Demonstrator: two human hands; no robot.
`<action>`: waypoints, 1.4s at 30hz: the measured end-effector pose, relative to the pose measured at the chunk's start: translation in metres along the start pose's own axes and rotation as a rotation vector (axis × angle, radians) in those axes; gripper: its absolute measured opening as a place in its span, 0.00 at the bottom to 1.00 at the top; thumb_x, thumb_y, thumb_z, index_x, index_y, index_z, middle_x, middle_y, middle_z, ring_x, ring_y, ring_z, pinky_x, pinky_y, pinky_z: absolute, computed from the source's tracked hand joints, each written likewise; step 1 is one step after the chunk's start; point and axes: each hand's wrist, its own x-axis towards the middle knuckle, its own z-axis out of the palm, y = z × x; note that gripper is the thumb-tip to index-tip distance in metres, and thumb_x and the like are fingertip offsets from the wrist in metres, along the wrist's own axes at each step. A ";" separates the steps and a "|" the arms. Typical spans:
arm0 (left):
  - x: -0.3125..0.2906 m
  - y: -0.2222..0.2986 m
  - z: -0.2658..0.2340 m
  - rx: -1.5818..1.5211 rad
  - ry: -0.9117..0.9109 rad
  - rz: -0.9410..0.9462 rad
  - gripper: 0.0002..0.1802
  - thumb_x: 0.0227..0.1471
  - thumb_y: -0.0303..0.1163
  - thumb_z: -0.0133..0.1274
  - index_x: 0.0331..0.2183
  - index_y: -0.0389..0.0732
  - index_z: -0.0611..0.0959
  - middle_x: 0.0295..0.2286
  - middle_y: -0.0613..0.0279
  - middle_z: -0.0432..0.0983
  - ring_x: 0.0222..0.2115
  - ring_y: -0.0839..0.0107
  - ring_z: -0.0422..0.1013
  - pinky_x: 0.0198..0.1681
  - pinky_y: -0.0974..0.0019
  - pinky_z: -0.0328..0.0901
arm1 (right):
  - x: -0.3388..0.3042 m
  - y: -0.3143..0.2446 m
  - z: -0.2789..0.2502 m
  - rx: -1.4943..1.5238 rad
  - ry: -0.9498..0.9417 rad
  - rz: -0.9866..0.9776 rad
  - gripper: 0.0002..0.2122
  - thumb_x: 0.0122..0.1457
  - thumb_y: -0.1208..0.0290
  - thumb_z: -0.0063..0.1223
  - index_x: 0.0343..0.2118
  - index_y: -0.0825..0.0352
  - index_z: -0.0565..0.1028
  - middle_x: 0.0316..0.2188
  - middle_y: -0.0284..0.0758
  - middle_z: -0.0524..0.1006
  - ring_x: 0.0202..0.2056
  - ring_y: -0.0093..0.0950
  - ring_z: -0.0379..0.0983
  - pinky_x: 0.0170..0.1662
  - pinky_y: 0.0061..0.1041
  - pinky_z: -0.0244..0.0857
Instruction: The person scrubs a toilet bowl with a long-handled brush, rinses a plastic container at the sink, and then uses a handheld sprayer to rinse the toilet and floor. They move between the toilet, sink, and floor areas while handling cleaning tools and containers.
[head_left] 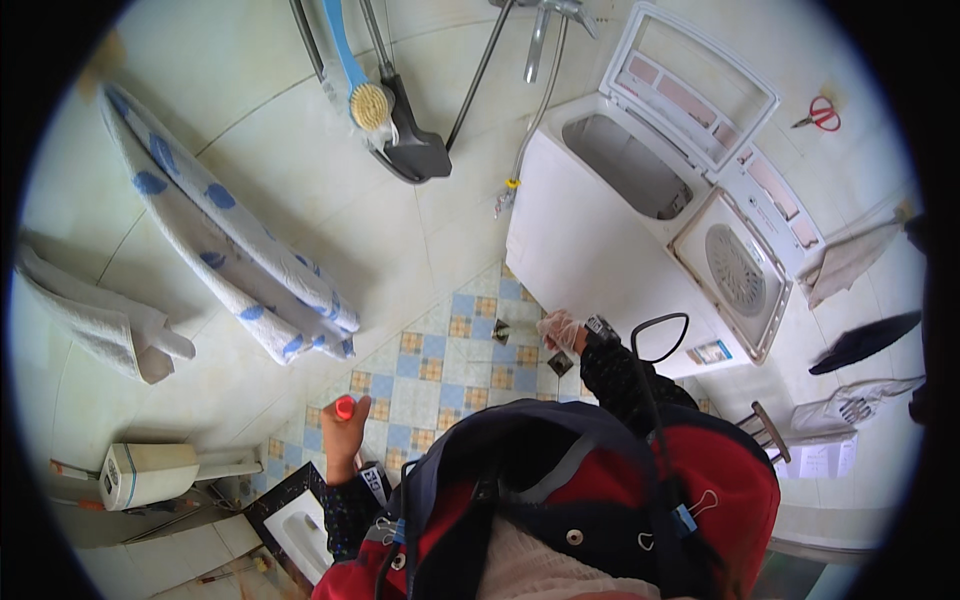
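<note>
My left hand (343, 432) is closed in a fist around a red-ended object (345, 407). Only its round red end sticks out above the fingers, so its kind is hidden. The hand is held over the tiled floor (413, 390), near the squat toilet (300, 535). My right hand (562, 330) wears a clear plastic glove, and its fingers are curled in. What they hold, if anything, is too small to make out. Close beside this hand stands the white twin-tub washing machine (580, 240), apart from it.
The washer's large lid (745, 85) is raised. A blue-handled brush (370, 106) and grey tools hang on the far wall near a tap (536, 45). A blue-patterned towel (230, 230) hangs left, above a cistern (150, 476). Red-handled scissors (824, 114) hang right. A stool (768, 432) stands right.
</note>
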 end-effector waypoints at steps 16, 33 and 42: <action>-0.062 0.017 0.076 0.111 0.631 -0.291 0.18 0.38 0.30 0.60 0.12 0.37 0.67 0.11 0.64 0.61 0.16 0.78 0.56 0.21 0.70 0.55 | 0.192 -0.043 -0.054 -1.110 -0.475 -0.762 0.12 0.45 0.62 0.44 0.10 0.60 0.71 0.11 0.36 0.72 0.18 0.32 0.71 0.23 0.32 0.64; -0.099 0.036 0.121 0.236 0.589 -0.248 0.16 0.38 0.31 0.61 0.15 0.35 0.71 0.12 0.62 0.63 0.16 0.75 0.58 0.21 0.69 0.56 | 0.105 -0.371 -0.007 -0.460 0.249 -1.323 0.17 0.51 0.55 0.48 0.26 0.68 0.72 0.23 0.45 0.73 0.28 0.42 0.70 0.30 0.36 0.61; -0.171 0.061 0.122 0.220 0.530 -0.267 0.14 0.33 0.31 0.63 0.16 0.35 0.74 0.15 0.58 0.69 0.17 0.69 0.67 0.22 0.66 0.60 | 0.089 -0.473 0.082 -0.549 0.220 -1.211 0.18 0.44 0.60 0.48 0.28 0.72 0.73 0.28 0.52 0.73 0.35 0.48 0.69 0.37 0.36 0.63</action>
